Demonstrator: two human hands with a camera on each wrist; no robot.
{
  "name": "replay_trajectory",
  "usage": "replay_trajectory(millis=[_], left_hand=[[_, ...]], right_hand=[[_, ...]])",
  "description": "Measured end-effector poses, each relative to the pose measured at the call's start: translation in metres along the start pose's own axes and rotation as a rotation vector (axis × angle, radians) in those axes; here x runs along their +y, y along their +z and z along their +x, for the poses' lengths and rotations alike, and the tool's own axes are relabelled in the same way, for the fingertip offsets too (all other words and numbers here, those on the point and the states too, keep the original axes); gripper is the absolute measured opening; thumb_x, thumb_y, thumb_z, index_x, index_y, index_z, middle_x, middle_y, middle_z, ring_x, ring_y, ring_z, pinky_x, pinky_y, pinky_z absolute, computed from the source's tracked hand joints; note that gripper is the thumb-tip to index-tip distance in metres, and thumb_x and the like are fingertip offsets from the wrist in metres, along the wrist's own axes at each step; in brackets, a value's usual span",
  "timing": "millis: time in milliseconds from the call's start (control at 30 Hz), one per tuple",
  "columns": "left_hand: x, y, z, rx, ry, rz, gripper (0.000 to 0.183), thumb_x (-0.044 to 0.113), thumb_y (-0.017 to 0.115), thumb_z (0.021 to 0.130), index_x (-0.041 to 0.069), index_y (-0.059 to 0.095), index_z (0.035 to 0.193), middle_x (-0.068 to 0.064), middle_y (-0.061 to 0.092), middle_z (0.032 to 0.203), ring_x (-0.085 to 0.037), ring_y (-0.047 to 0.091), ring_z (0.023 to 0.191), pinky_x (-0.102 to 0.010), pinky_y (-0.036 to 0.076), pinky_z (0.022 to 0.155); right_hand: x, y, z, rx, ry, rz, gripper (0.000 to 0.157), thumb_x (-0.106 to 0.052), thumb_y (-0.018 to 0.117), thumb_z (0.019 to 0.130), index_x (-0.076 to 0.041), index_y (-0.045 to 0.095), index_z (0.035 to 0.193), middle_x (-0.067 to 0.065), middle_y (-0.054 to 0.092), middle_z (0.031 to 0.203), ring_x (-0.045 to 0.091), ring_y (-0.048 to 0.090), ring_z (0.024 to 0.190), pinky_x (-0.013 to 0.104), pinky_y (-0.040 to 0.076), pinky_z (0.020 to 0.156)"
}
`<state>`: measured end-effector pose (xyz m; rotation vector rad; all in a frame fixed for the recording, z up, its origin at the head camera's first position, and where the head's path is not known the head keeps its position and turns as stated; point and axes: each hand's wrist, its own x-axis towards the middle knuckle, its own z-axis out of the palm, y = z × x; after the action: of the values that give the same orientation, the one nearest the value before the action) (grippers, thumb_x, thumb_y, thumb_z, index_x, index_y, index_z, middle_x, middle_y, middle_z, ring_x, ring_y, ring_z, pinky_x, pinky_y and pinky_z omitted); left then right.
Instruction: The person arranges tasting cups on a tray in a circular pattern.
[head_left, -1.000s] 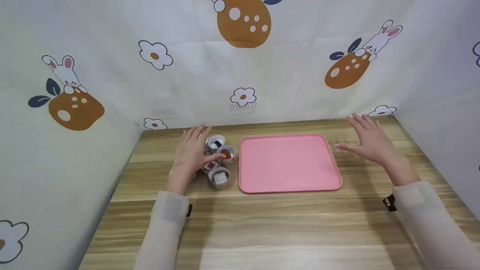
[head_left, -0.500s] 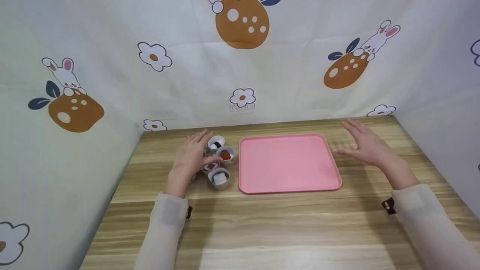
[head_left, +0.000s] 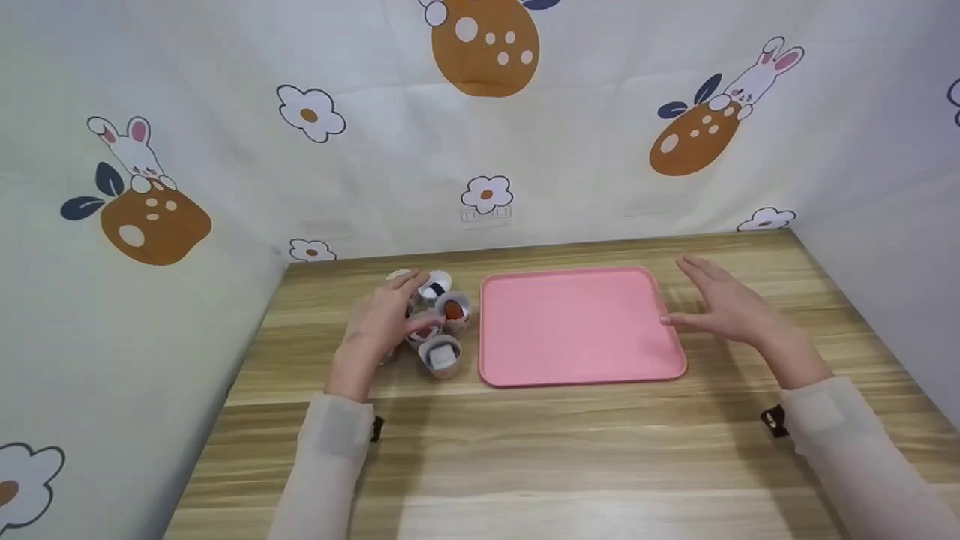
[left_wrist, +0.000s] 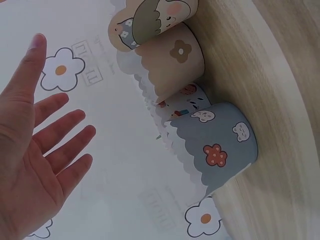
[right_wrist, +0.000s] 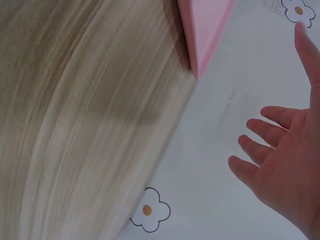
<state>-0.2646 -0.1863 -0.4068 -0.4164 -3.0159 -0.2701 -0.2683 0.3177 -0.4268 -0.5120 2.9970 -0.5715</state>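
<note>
Several paper baking cups with scalloped rims stand in a cluster left of the tray. One cup (head_left: 441, 357) at the front has a pale square piece inside; another (head_left: 454, 309) contains something orange-red. My left hand (head_left: 379, 319) hovers over the cluster, thumb apart from the fingers, and hides part of it. In the left wrist view a blue-grey cup (left_wrist: 220, 145) with bear faces shows beside that hand, which holds nothing. A pink rectangular tray (head_left: 577, 326) lies on the table. My right hand (head_left: 731, 307), empty with fingers spread, is at the tray's right edge, its thumb overlapping the rim.
The wood-grain table (head_left: 540, 457) extends in front of the tray. White cloth (head_left: 390, 165) printed with rabbits, orange fruit and flowers hangs behind and along both sides. In the left wrist view, a beige cup (left_wrist: 172, 60) with a flower stands near the blue-grey one.
My right hand has moved a little toward the tray and nearer to me. The left hand has drawn slightly back over the cups. Tray and cups stay in place.
</note>
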Motion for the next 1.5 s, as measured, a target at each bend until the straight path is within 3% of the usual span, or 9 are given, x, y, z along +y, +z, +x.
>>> replay_trajectory(millis=[200, 433, 667, 867, 967, 1067, 1167, 1300, 1500], left_hand=[[-0.002, -0.001, -0.003, 0.003, 0.027, -0.043, 0.075, 0.053, 0.07, 0.087, 0.018, 0.047, 0.149, -0.009, 0.047, 0.154, -0.037, 0.051, 0.136, -0.053, 0.048, 0.106], [-0.007, -0.004, -0.006, -0.028, 0.015, -0.009, 0.074, 0.054, 0.069, 0.087, 0.018, 0.047, 0.149, -0.007, 0.046, 0.155, -0.039, 0.054, 0.131, -0.053, 0.054, 0.095], [-0.012, -0.002, -0.01, -0.028, -0.009, -0.04, 0.072, 0.053, 0.069, 0.088, 0.015, 0.051, 0.146, -0.01, 0.048, 0.153, -0.038, 0.053, 0.132, -0.053, 0.05, 0.103], [-0.017, 0.002, -0.017, -0.028, -0.046, -0.079, 0.071, 0.052, 0.07, 0.087, 0.019, 0.049, 0.147, -0.011, 0.053, 0.149, -0.037, 0.063, 0.118, -0.05, 0.056, 0.083], [-0.019, 0.003, -0.02, -0.041, -0.069, -0.086, 0.07, 0.051, 0.07, 0.088, 0.022, 0.048, 0.148, -0.011, 0.053, 0.149, -0.037, 0.063, 0.118, -0.046, 0.056, 0.072], [-0.023, 0.002, -0.021, -0.045, -0.079, -0.076, 0.07, 0.052, 0.069, 0.089, 0.023, 0.047, 0.149, -0.012, 0.057, 0.145, -0.035, 0.066, 0.104, -0.039, 0.051, 0.059], [-0.026, 0.001, -0.023, -0.039, -0.079, -0.059, 0.07, 0.053, 0.068, 0.09, 0.023, 0.046, 0.149, -0.012, 0.057, 0.145, -0.034, 0.067, 0.1, -0.041, 0.052, 0.061], [-0.029, 0.001, -0.026, -0.03, -0.079, -0.06, 0.07, 0.053, 0.067, 0.09, 0.02, 0.046, 0.149, -0.011, 0.05, 0.152, -0.039, 0.063, 0.117, -0.051, 0.056, 0.083], [-0.035, 0.003, -0.032, -0.045, -0.11, -0.08, 0.072, 0.053, 0.067, 0.089, 0.02, 0.045, 0.15, -0.014, 0.05, 0.151, -0.036, 0.065, 0.108, -0.042, 0.054, 0.071]], right_hand=[[-0.001, 0.005, 0.001, -0.042, -0.004, 0.027, 0.11, -0.065, 0.07, 0.082, 0.0, 0.022, 0.157, 0.027, 0.019, 0.163, 0.05, 0.019, 0.148, 0.066, 0.021, 0.118], [-0.005, 0.014, 0.0, -0.072, -0.043, 0.047, 0.112, -0.06, 0.073, 0.081, 0.006, 0.02, 0.155, 0.031, 0.018, 0.162, 0.051, 0.018, 0.148, 0.064, 0.019, 0.12], [-0.006, 0.021, -0.001, -0.084, -0.056, 0.07, 0.114, -0.059, 0.075, 0.079, 0.006, 0.021, 0.155, 0.032, 0.018, 0.161, 0.052, 0.019, 0.147, 0.065, 0.018, 0.12], [-0.007, 0.029, -0.001, -0.081, -0.083, 0.097, 0.114, -0.056, 0.079, 0.077, 0.008, 0.023, 0.154, 0.034, 0.022, 0.159, 0.053, 0.023, 0.145, 0.065, 0.02, 0.119], [-0.007, 0.033, -0.001, -0.081, -0.084, 0.093, 0.117, -0.056, 0.08, 0.075, 0.009, 0.022, 0.153, 0.033, 0.023, 0.159, 0.053, 0.024, 0.145, 0.064, 0.021, 0.119], [-0.008, 0.034, -0.002, -0.083, -0.085, 0.085, 0.118, -0.057, 0.08, 0.075, 0.01, 0.022, 0.153, 0.034, 0.023, 0.159, 0.053, 0.025, 0.145, 0.064, 0.022, 0.119], [-0.008, 0.035, -0.002, -0.094, -0.079, 0.085, 0.119, -0.057, 0.08, 0.075, 0.01, 0.02, 0.153, 0.034, 0.02, 0.16, 0.053, 0.023, 0.145, 0.064, 0.021, 0.119], [-0.007, 0.037, -0.002, -0.111, -0.076, 0.087, 0.121, -0.057, 0.08, 0.074, 0.011, 0.02, 0.153, 0.034, 0.018, 0.16, 0.054, 0.022, 0.145, 0.064, 0.02, 0.119], [-0.007, 0.041, -0.003, -0.139, -0.052, 0.095, 0.124, -0.059, 0.081, 0.072, 0.011, 0.018, 0.153, 0.036, 0.017, 0.159, 0.055, 0.021, 0.145, 0.064, 0.02, 0.119]])
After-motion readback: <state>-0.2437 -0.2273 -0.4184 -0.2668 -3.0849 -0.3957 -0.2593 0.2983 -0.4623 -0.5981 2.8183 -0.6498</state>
